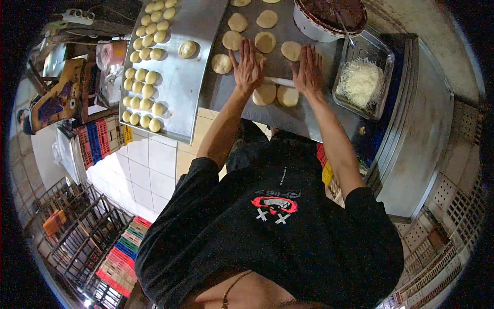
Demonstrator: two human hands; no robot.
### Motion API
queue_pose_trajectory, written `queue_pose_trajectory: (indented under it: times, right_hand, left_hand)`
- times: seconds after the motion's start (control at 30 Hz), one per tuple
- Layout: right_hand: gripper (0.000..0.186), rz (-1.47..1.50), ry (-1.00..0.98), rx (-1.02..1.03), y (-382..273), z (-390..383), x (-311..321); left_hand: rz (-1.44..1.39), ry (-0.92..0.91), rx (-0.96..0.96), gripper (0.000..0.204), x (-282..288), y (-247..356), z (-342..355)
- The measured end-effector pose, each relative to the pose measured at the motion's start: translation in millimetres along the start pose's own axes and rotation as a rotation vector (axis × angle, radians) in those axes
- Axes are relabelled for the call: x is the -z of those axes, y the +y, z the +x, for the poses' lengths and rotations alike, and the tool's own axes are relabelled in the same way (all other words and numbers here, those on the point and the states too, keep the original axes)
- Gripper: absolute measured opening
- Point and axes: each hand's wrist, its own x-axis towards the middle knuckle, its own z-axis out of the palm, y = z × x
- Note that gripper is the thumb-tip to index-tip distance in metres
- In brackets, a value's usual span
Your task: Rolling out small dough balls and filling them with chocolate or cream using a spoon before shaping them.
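My left hand [248,67] and my right hand [307,69] lie flat, fingers stretched forward, at either end of a pale rolling pin [279,81]. The pin lies across a grey metal work surface [216,90], just above two flattened dough rounds [264,95]. Several more dough discs [266,19] lie beyond and around my fingers, one [291,50] just left of my right fingertips. To the right sits a clear rectangular container [338,87] with white shreds [360,77]. At the back right is a white bucket [315,28] of dark brown paste with a utensil in it.
A metal tray [180,103] with rows of dough balls [150,77] stands at the left. Stacked coloured crates [123,250] and metal racks [82,226] are at lower left, more crates [95,141] behind the tray. A metal ledge [417,129] runs along the right, over a tiled floor [154,165].
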Motion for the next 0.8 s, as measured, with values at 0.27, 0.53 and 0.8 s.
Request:
queue_pose_trajectory:
  times: [0.27, 0.53, 0.8]
  right_hand:
    - [0.076, 0.108, -0.155, 0.086, -44, -121, 34]
    - [0.034, 0.232, -0.218, -0.034, -18, -143, 54]
    - [0.021, 0.218, -0.172, -0.341, -66, -79, 43]
  left_hand:
    - [-0.027, -0.273, -0.12, 0.07, 36, 14, -139]
    - [-0.471, -0.323, 0.058, 0.047, 63, -23, -171]
    - [-1.021, -0.307, 0.038, 0.027, 22, -10, -94]
